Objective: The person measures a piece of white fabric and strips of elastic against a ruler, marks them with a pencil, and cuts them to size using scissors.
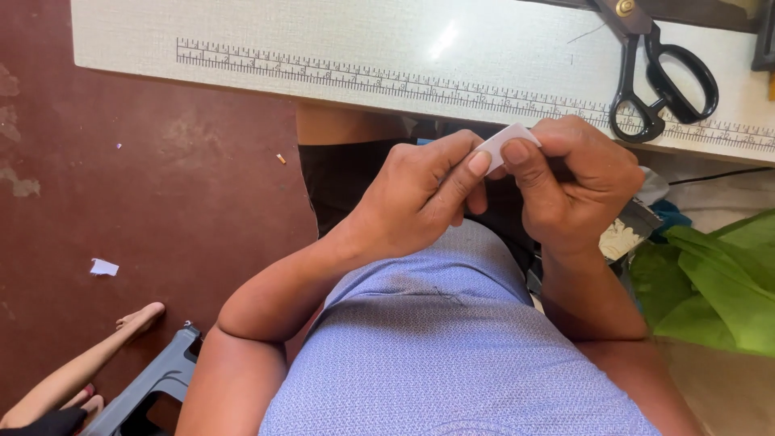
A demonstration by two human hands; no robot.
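— What are the two hands doing, there in the middle of the frame?

— Both are closed on a small white piece of material (507, 139), just below the table edge. The left hand (420, 198) pinches its lower side between thumb and forefinger; the right hand (577, 186) is curled tight, thumb pressed on the piece from the other side. Only a corner of the white piece shows above the fingers.

— And the table?

— A pale work table (323, 40) runs across the top of the frame, with a printed measuring scale (363, 77) along its near edge. Black scissors (658, 77) lie at the upper right, handles crossing the scale, well apart from the hands.

— Anything else around?

— Green fabric (718, 282) is bunched at the right edge. On the reddish floor at the left lies a white scrap (103, 267). In the lower left corner another person's foot (137, 317) shows beside a grey stool (153, 383).
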